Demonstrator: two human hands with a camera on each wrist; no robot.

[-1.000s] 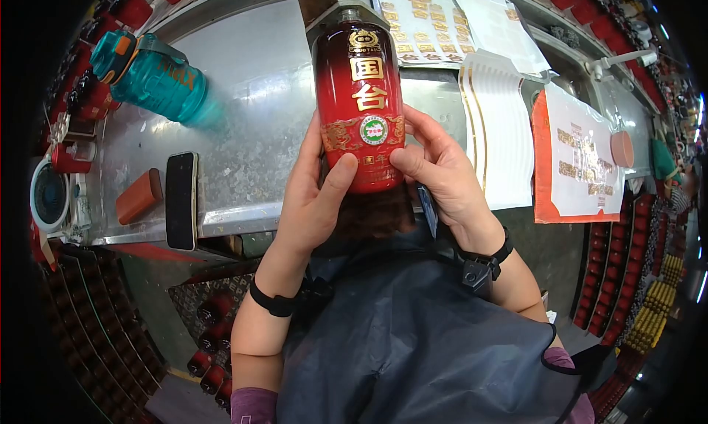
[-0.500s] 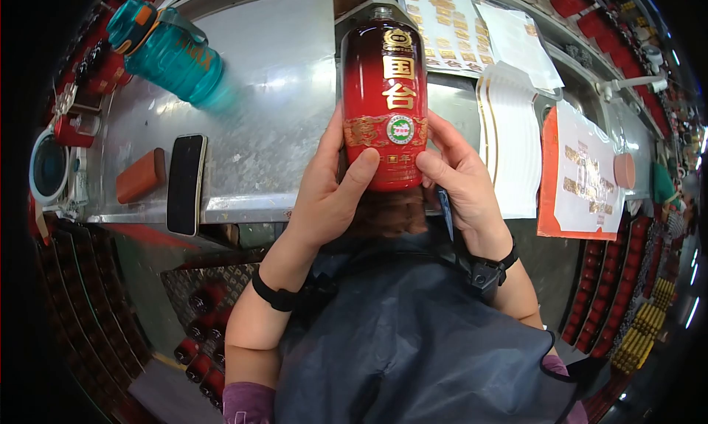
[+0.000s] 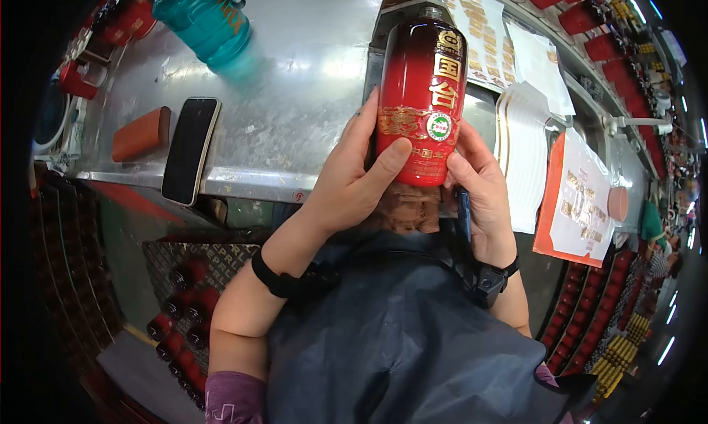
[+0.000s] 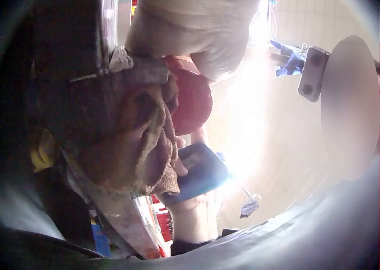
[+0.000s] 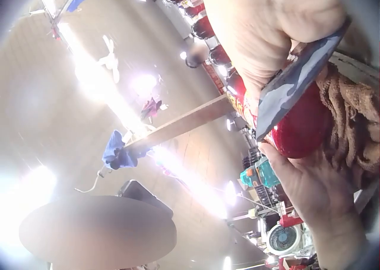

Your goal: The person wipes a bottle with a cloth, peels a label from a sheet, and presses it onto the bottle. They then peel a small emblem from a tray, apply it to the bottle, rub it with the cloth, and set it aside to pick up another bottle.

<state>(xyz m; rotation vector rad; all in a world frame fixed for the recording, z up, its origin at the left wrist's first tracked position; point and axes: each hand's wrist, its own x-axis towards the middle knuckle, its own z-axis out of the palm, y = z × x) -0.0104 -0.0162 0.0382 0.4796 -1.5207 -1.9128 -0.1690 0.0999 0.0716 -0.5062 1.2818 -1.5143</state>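
A liquor bottle (image 3: 402, 85), black at the shoulder and red below with gold lettering and a round green-and-white sticker, lies with its neck away from the body. My left hand (image 3: 354, 177) grips its lower left side, thumb on the front. On the other side my right hand (image 3: 483, 192) holds it near the base, thumb at the edge. A flat blue-grey piece (image 5: 297, 83), like a thin scraper, is tucked in the right hand's palm. Under the bottle's base is a brown cloth (image 3: 409, 210); it also shows as a crumpled towel in both wrist views.
On the metal table (image 3: 295, 92) are a teal water bottle (image 3: 210, 26), a phone (image 3: 190, 151) and a brown case (image 3: 141, 134). To the right lie gold decal sheets (image 3: 479, 37), white strips (image 3: 520, 151) and an orange-edged sheet (image 3: 579, 195). Red bottles (image 3: 184, 306) stand below left.
The liquor bottle has turned about its length, so its lettering and sticker sit further right. Both hands keep their hold. The head view has shifted, with the hands and bottle now further right in it.
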